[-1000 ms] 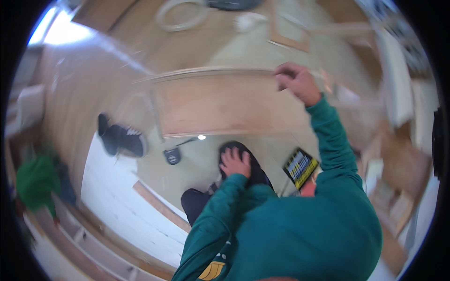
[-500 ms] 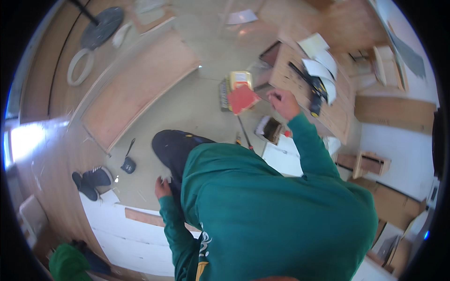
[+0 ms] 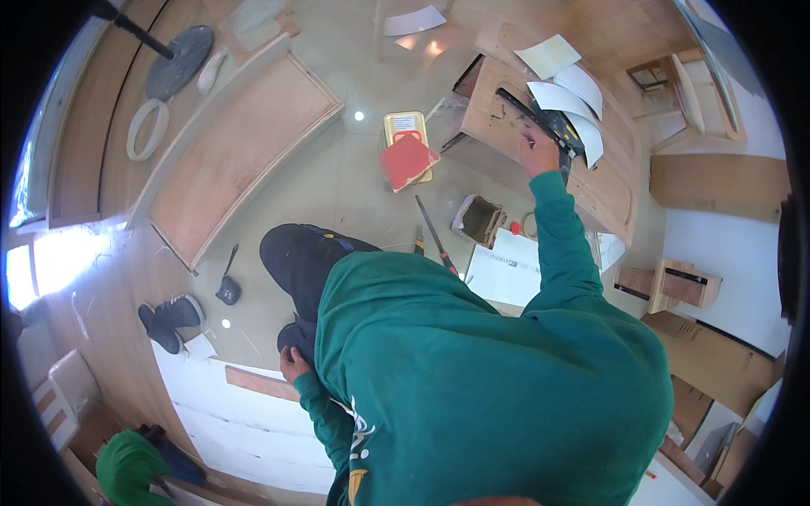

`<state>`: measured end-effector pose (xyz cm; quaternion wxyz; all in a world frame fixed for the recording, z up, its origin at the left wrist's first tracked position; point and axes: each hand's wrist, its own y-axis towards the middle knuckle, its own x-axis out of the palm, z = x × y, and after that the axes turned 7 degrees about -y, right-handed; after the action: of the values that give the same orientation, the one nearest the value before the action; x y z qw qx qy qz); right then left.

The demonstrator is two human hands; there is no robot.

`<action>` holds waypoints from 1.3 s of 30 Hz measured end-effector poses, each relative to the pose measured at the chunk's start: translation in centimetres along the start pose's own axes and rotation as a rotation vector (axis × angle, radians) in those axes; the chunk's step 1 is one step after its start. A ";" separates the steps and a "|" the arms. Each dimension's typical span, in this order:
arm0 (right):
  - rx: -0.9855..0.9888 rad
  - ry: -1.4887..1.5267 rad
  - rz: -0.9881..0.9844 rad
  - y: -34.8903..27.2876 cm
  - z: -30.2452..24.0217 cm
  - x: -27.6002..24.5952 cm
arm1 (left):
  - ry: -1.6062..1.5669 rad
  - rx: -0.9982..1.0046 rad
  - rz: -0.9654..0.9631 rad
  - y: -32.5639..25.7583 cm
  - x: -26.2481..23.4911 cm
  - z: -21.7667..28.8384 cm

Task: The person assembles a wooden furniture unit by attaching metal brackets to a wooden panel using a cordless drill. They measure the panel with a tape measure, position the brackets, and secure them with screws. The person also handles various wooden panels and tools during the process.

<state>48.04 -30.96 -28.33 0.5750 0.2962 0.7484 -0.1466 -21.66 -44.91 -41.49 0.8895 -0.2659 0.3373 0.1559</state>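
My right hand (image 3: 540, 150) is over the top of a light wooden cabinet (image 3: 498, 126), its fingers bent together. Whatever they pinch is too small to make out. Beside it lie a long black metal rail (image 3: 527, 105), a black-and-yellow power drill (image 3: 574, 135) partly covered by white curved sheets (image 3: 569, 101), and several small dark screws. My left hand (image 3: 293, 364) rests against my dark-trousered leg near the knee, with its fingers loosely extended and nothing seen in them.
On the floor ahead are a yellow tin (image 3: 405, 125) with a red square piece (image 3: 407, 162) over it, a red-ended long tool (image 3: 434, 232) and an open box (image 3: 478, 221). A wooden panel (image 3: 245, 152), tape measure (image 3: 228, 287) and shoes (image 3: 171, 320) are left. Another person (image 3: 131, 468) is lower left.
My right hand has moved forward and right, from beside the cabinet's edge to over its top near the rail. My left hand has lowered slightly against my leg. The view has shifted a little.
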 end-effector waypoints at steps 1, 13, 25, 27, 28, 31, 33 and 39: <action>-0.033 -0.075 -0.027 -0.5 -0.6 -0.6 | -0.005 -0.002 -0.013 0.1 -0.1 -0.3; 0.087 0.268 -0.609 -16.7 -0.4 8.4 | -0.390 0.075 -0.055 7.6 -0.5 5.0; 0.666 0.638 -0.517 0.9 20.2 0.5 | -0.192 -0.154 0.013 29.3 -7.8 5.6; 0.680 0.456 -0.333 0.7 19.5 1.1 | -0.385 -0.202 -0.018 30.4 -7.2 6.9; 0.775 0.504 -0.368 1.8 19.7 0.4 | -0.346 -0.224 -0.012 30.7 -6.0 7.1; 0.760 0.185 -0.288 4.0 19.5 -1.1 | -0.190 -0.192 -0.097 33.0 -4.7 2.0; 0.653 -0.244 -0.132 5.5 14.2 -2.3 | -0.338 -0.199 -0.030 31.7 -4.8 2.6; 0.522 -0.594 0.066 5.1 9.9 -8.0 | -0.339 -0.272 0.114 34.2 -7.4 3.7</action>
<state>60.13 -34.72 -23.04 0.6763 0.4011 0.4771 -0.3926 -40.72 -15.77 -46.69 0.8791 -0.3338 0.1734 0.2926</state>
